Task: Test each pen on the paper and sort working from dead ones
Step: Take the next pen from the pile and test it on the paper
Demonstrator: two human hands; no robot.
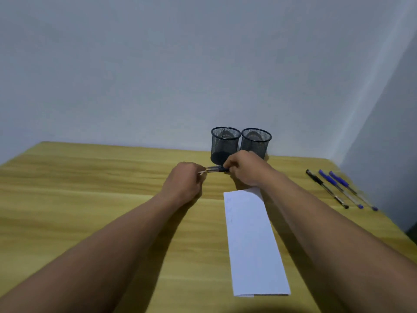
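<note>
A pen [215,169] with a clear barrel and a dark end is held level between both hands, just above the table. My left hand [186,180] grips its left end and my right hand [246,169] grips the dark right end. Right behind the hands stand two black mesh pen cups, the left cup [224,142] and the right cup [256,141]; no pens show above their rims. A folded strip of white paper [250,242] lies lengthwise in front of my right hand. Three more pens lie side by side at the right: one black pen [326,188] and two blue pens [340,188].
The wooden table [90,188] stretches bare to the left of my arms. Its right edge runs close to the three lying pens. A plain pale wall rises directly behind the cups and meets a side wall at the right.
</note>
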